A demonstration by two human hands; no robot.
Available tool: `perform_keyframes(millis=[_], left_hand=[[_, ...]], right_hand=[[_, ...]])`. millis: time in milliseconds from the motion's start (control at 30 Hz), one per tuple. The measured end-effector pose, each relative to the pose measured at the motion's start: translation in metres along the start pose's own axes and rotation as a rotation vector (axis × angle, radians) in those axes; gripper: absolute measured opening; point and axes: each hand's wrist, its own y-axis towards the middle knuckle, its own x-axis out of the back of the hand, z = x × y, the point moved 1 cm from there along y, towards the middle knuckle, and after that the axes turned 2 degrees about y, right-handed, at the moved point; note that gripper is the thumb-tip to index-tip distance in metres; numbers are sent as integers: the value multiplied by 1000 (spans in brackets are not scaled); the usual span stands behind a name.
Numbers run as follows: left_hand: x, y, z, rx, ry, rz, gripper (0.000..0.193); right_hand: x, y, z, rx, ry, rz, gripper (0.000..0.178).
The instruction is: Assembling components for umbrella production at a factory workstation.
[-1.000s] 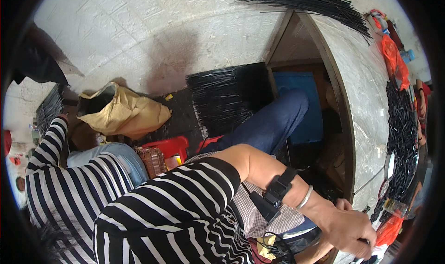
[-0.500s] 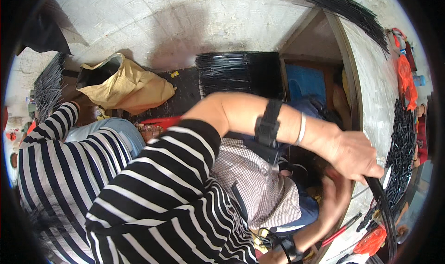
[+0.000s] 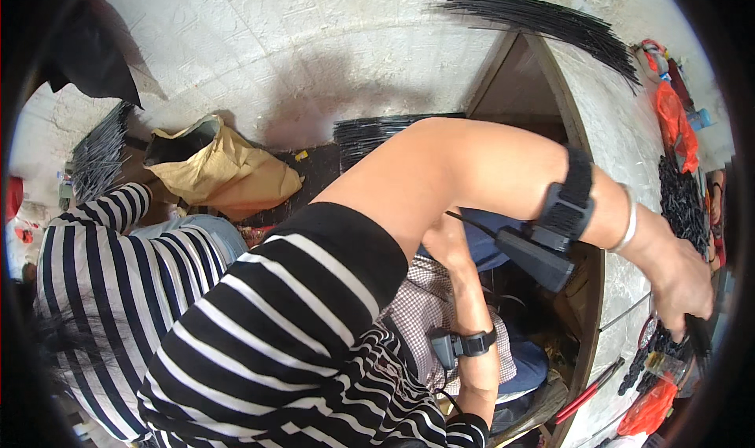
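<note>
My left arm stretches across the picture to the far right, over the worktop. There my left hand [image 3: 683,284] is closed on the upper end of some thin black strips [image 3: 698,339], which hang down at the dim rim of the view. My right hand [image 3: 447,239] is raised above my lap, beside the checked cloth [image 3: 413,291]. The left arm covers part of it, so its fingers do not show clearly. Near the worktop's edge, below my left hand, lies a tool with red handles [image 3: 580,399].
The pale worktop [image 3: 570,74] carries a bundle of long black strips [image 3: 535,19], a heap of short black pieces [image 3: 683,200] and orange-red plastic bags [image 3: 678,125]. A yellowish sack [image 3: 228,165] stands against the wall. At left sits another person in a striped top [image 3: 134,291].
My left hand has moved farther right with the black strips. My right hand has left the worktop's edge and drawn back up over my lap.
</note>
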Motion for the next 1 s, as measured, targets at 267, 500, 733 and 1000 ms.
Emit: perform_keyframes(millis=[267, 500, 733, 1000], left_hand=[[23, 12, 36, -102, 113, 105, 43], [73, -193, 30, 187, 79, 307, 39], [-16, -452, 90, 1128, -64, 263, 46], [-40, -562, 118, 1578, 63, 187, 42]], right_hand=[[22, 8, -68, -75, -707, -87, 19], [104, -98, 67, -289, -210, -415, 21], [68, -123, 91, -43, -356, 62, 20], [62, -68, 83, -156, -235, 93, 18]])
